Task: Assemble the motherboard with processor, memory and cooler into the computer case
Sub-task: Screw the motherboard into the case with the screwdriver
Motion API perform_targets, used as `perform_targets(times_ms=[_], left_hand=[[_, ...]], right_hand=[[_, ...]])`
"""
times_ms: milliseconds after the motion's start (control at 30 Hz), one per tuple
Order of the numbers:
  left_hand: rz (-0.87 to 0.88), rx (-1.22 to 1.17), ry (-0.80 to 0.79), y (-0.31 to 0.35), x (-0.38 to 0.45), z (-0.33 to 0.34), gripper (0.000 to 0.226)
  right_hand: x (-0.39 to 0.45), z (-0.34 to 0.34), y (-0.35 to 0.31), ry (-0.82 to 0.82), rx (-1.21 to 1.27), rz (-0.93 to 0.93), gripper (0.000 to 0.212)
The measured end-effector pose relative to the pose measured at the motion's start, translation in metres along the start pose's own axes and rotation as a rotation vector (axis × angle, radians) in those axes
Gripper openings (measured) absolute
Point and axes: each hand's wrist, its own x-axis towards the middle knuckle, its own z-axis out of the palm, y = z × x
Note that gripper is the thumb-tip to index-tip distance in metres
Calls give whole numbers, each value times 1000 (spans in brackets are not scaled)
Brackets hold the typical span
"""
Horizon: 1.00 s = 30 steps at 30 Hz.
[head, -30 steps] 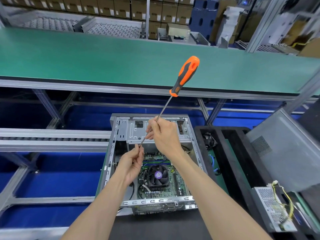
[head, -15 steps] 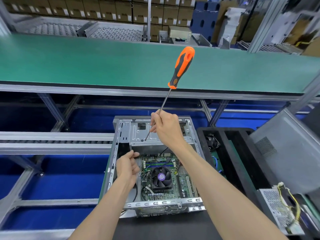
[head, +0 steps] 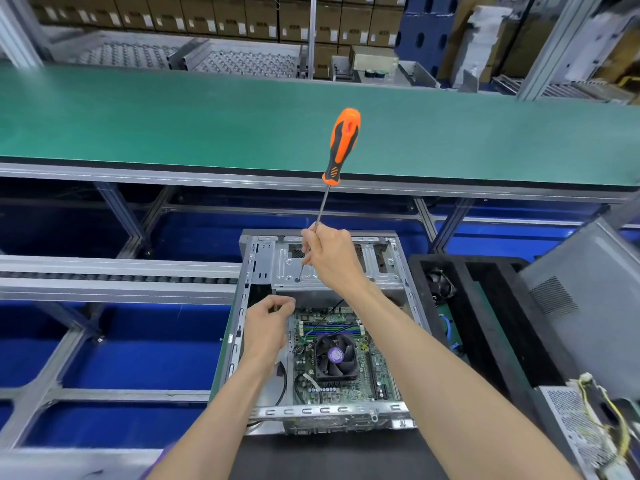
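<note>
Nearest the camera, the computer case [head: 242, 327] is seen lying open on the black mat, and the motherboard [head: 346, 362] is already seated inside it. The cooler [head: 335, 356] is fitted over the processor, which is hidden beneath it, and the memory sticks [head: 334, 329] are slotted just beyond the fan. So placement looks done; what is judged to be left is the screwing down, and no fastened screw can be made out from here.

At the board's far-left corner, the left hand [head: 268, 322] is curled with its fingertips pinched together, apparently on something small; whether it is a screw cannot be told. A little farther on, the screwdriver [head: 341, 143] is gripped by the right hand [head: 330, 256] low on its shaft, handle up, its tip set over the drive bay plate [head: 346, 268]. Beyond lies the green conveyor belt [head: 173, 126].

Against half a second ago, the left hand is seen to have shifted slightly toward the board's corner, while the screwdriver has been brought more upright, its tip lowered to the plate.
</note>
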Motion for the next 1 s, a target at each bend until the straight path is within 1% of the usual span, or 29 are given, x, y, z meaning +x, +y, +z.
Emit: perform_targets(times_ms=[133,200,267,367,400,467,533,600,700,767,800,833,867,900,933,1000], left_hand=[[221,142,135,17,1,4,10],[344,155,155,31,7,4,12],[429,203,111,47,16,5,16],[500,367,4,68,29,7,29],[517,383,-23,74,32,7,35],[579,305,-79,86,35,6,41],[664,268,-128,99,36,8,32],[721,303,-128,110,37,13,21],[690,324,-94,117,41,22,4],[655,329,-87,113,44,23,5],[635,312,-95,109,45,23,8],[621,289,-101,106,46,23,11],[611,266,-108,104,46,22,14],[599,244,-118,102,47,21,15],[584,230,-126,100,47,20,14],[559,223,-136,97,47,19,9]], right_hand=[[1,4,3,-36,-29,-14,35],[3,6,5,-62,-73,-25,35],[3,9,7,-108,-119,-46,34],[4,14,12,-137,-137,-15,36],[5,16,15,-142,-116,14,36],[5,21,19,-170,-95,70,34],[5,25,24,-216,-156,77,30],[4,30,27,-253,-223,67,24],[1,35,32,-264,-185,94,29],[-2,35,35,-269,-165,106,30],[-2,33,38,-264,-151,105,25],[-3,28,37,-243,-141,108,13],[-2,23,36,-200,-129,91,6],[-1,15,32,-125,-93,59,21],[1,7,28,-46,-21,-6,31],[5,-9,11,66,149,-171,44]])
